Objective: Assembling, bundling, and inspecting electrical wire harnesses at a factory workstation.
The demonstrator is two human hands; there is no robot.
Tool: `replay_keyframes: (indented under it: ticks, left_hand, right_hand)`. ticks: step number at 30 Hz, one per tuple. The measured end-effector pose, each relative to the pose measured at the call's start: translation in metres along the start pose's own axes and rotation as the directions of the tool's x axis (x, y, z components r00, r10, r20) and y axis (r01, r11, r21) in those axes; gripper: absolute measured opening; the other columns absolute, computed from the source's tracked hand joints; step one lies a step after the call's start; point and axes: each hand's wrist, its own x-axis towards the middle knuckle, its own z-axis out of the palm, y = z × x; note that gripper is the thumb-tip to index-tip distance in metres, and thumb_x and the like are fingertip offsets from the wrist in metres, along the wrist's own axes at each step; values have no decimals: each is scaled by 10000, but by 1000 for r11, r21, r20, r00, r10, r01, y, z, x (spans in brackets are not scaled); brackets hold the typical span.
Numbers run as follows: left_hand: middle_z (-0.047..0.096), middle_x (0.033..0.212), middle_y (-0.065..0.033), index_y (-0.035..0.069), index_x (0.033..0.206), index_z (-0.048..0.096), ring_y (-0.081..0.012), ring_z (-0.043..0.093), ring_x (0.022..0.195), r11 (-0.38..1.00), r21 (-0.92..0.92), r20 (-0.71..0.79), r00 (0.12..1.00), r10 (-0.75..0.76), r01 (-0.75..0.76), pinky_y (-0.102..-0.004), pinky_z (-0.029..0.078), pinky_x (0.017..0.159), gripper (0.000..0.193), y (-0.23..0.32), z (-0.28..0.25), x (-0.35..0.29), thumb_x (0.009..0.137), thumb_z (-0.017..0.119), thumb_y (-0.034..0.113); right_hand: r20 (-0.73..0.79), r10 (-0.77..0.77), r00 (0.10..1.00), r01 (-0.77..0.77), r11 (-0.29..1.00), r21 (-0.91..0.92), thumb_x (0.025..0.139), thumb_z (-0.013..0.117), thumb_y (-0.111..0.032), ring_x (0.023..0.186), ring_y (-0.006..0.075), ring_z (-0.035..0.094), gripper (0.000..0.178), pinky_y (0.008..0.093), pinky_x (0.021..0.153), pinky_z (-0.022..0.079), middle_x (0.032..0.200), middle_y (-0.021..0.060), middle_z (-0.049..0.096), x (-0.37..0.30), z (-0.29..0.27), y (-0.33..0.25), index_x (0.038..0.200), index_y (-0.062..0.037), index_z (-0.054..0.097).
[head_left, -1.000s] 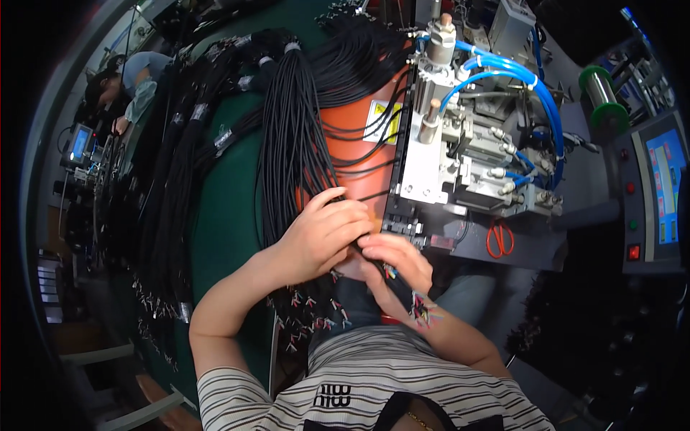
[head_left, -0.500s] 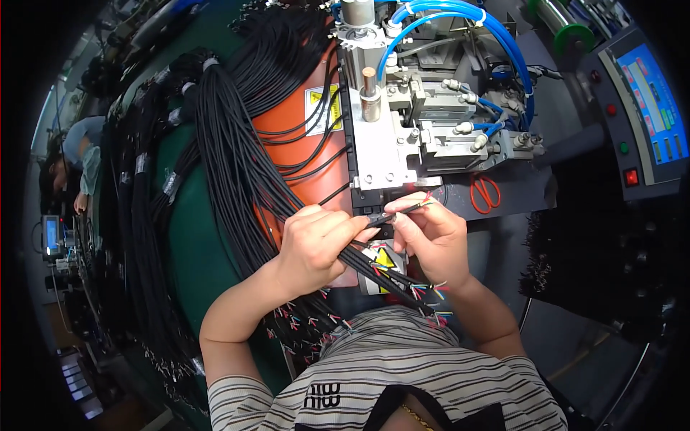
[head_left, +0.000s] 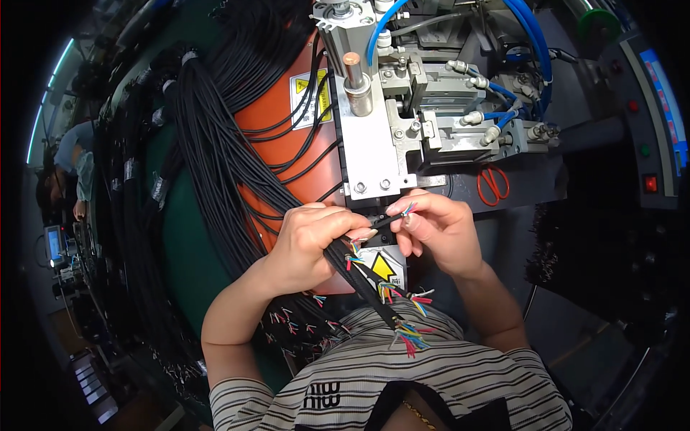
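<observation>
My left hand (head_left: 305,241) is closed around several black cables (head_left: 363,276), whose stripped ends fan out in red, blue, yellow and white wires toward my lap. Between its thumb and forefinger one black cable (head_left: 389,221) sticks out to the right. My right hand (head_left: 447,231) pinches that cable near its tip, where short coloured wires (head_left: 409,210) show between thumb and forefinger. Both hands are just in front of the metal plate (head_left: 370,154) of a pneumatic machine. The left fingers hide part of the bunch.
A thick bundle of black cables (head_left: 208,136) runs over an orange surface (head_left: 316,169) at the left. Red-handled scissors (head_left: 493,185) lie right of the machine, below its cylinders (head_left: 453,136). A control panel (head_left: 650,129) stands far right. Another person (head_left: 75,161) bends over at far left.
The view has shifted a little. The wire ends of the held bunch have swung down and left, and my right fingers have closed in on the single cable's tip.
</observation>
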Motion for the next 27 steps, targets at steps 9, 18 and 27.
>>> replay_keyframes:
  ticks: [9,18,27]
  left_hand:
    - [614,712,-60,11,987,647,-223,585,578,923,383,-61,996,67,-38,-338,402,558,270,19,26,0,762,768,100]
    - [599,761,-33,36,942,613,-220,621,633,962,259,-39,994,102,-88,-334,409,571,437,14,22,-2,523,735,33]
    - [619,726,3,78,901,625,-208,608,593,997,23,-45,996,73,-73,-323,396,558,264,-1,19,1,686,776,105]
  right_hand:
    - [56,-560,827,370,466,-804,856,726,11,774,192,656,224,275,657,516,961,107,676,-3,17,18,1078,0,703]
    - [-28,-121,992,112,973,-200,984,626,-28,818,109,650,190,234,660,520,1053,104,671,-7,3,2,1139,37,714]
    - [41,30,999,-24,988,-150,963,639,7,699,99,652,157,215,569,502,967,94,687,1,-5,-12,1096,47,711]
